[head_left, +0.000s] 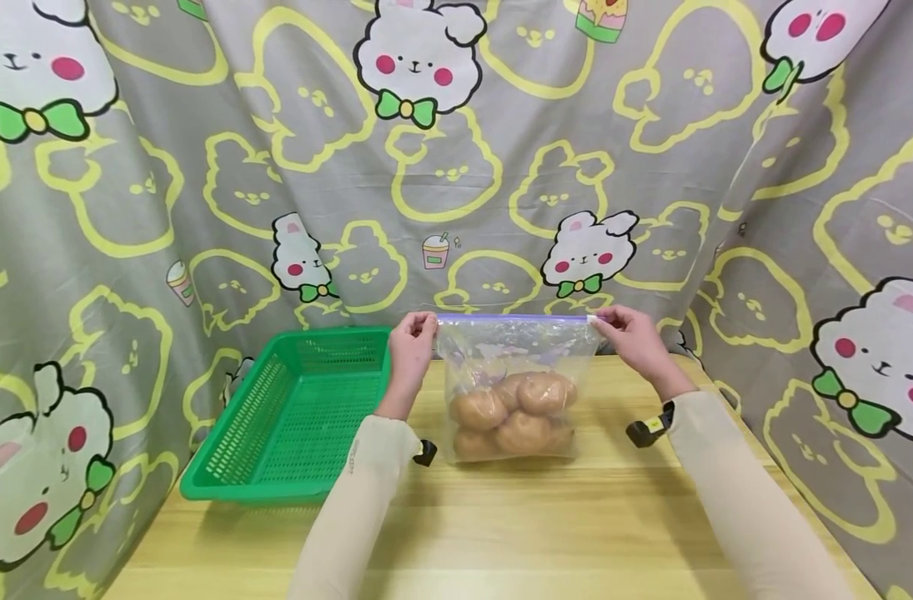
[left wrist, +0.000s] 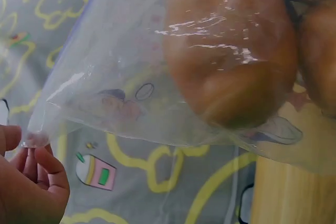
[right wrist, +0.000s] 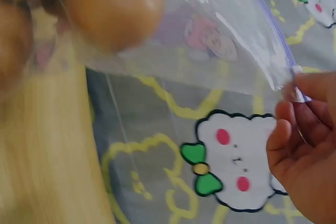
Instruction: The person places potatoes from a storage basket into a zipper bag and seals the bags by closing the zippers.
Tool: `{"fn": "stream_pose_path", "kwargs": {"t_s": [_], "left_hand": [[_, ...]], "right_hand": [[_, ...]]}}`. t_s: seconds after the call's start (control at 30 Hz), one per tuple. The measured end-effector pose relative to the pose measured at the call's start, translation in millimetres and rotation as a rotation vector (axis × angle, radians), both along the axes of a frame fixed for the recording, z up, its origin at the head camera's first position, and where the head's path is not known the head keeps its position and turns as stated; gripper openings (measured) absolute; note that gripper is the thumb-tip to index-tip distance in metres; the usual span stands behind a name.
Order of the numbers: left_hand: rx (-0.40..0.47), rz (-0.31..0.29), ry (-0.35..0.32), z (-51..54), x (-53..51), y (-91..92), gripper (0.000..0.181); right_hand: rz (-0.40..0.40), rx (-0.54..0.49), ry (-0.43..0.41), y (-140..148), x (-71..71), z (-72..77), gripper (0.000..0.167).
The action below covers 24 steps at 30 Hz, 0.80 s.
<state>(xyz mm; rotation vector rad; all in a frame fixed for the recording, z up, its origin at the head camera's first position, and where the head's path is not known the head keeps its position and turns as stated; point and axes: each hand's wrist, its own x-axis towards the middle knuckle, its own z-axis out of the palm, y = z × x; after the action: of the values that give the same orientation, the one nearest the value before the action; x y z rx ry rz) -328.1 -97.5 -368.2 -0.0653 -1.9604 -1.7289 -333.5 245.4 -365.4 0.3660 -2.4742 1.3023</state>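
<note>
A clear zip bag (head_left: 518, 346) with a purple closure strip stands upright, stretched between both hands. Several brown, rounded items that look like potatoes (head_left: 527, 433) fill its lower part. My left hand (head_left: 413, 354) pinches the bag's top left corner between thumb and fingers. At the opposite top corner, my right hand (head_left: 636, 340) pinches the end beside a small white slider (right wrist: 297, 70). The strip looks straight and taut. In the left wrist view, one potato (left wrist: 231, 51) presses against the plastic, with printed figures showing on the bag.
Left of the bag, a green plastic basket (head_left: 201, 486) with slotted walls sits on the light wooden table (head_left: 531, 533); nothing shows inside it. A grey curtain (head_left: 471, 192) with cartoon prints hangs behind and at both sides.
</note>
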Motion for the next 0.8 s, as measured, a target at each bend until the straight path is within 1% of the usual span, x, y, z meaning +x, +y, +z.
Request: {"fn": "stream_pose_path", "kwargs": {"t_s": [0.1, 0.13, 0.2, 0.27, 0.33, 0.4, 0.47, 0.53, 0.6, 0.67, 0.8], "left_hand": [[-0.023, 0.006, -0.067, -6.4, -6.2, -1.9, 0.026], [-0.038, 0.0, -0.092, -8.9, -6.8, -1.9, 0.03], [-0.08, -0.031, -0.154, -14.7, -6.7, -2.1, 0.04], [-0.103, -0.103, -0.229, -20.0, -3.6, -1.7, 0.054], [-0.117, -0.179, -0.302, -26.6, 0.0, -0.2, 0.065], [-0.135, -0.237, -0.368, -34.1, 3.3, 2.1, 0.074], [-0.141, -0.279, -0.413, -42.3, 5.2, 5.0, 0.081], [-0.149, -0.298, -0.429, -51.1, 5.4, 7.6, 0.085], [-0.131, -0.321, -0.433, -58.3, 5.0, 9.4, 0.088], [-0.116, -0.335, -0.428, -64.5, 4.2, 9.7, 0.09], [-0.115, -0.359, -0.411, -75.3, 2.9, 6.7, 0.098]], "right_hand": [[0.011, -0.143, -0.062, -7, -10.1, -6.3, 0.035], [0.017, -0.187, -0.09, -10, -12.2, -7.8, 0.037], [0.037, -0.237, -0.141, -14, -15.2, -9.4, 0.044], [0.07, -0.282, -0.195, -18, -18.2, -11.7, 0.054], [0.111, -0.298, -0.238, -22, -20.5, -15.8, 0.066], [0.146, -0.304, -0.27, -26, -22.0, -21.7, 0.077], [0.17, -0.293, -0.285, -31, -23.3, -29.4, 0.086], [0.191, -0.267, -0.277, -37, -24.0, -37.0, 0.088], [0.21, -0.239, -0.274, -41, -24.3, -45.1, 0.089], [0.227, -0.221, -0.286, -46, -23.4, -52.2, 0.09], [0.273, -0.169, -0.333, -53, -19.8, -63.2, 0.088]]}}
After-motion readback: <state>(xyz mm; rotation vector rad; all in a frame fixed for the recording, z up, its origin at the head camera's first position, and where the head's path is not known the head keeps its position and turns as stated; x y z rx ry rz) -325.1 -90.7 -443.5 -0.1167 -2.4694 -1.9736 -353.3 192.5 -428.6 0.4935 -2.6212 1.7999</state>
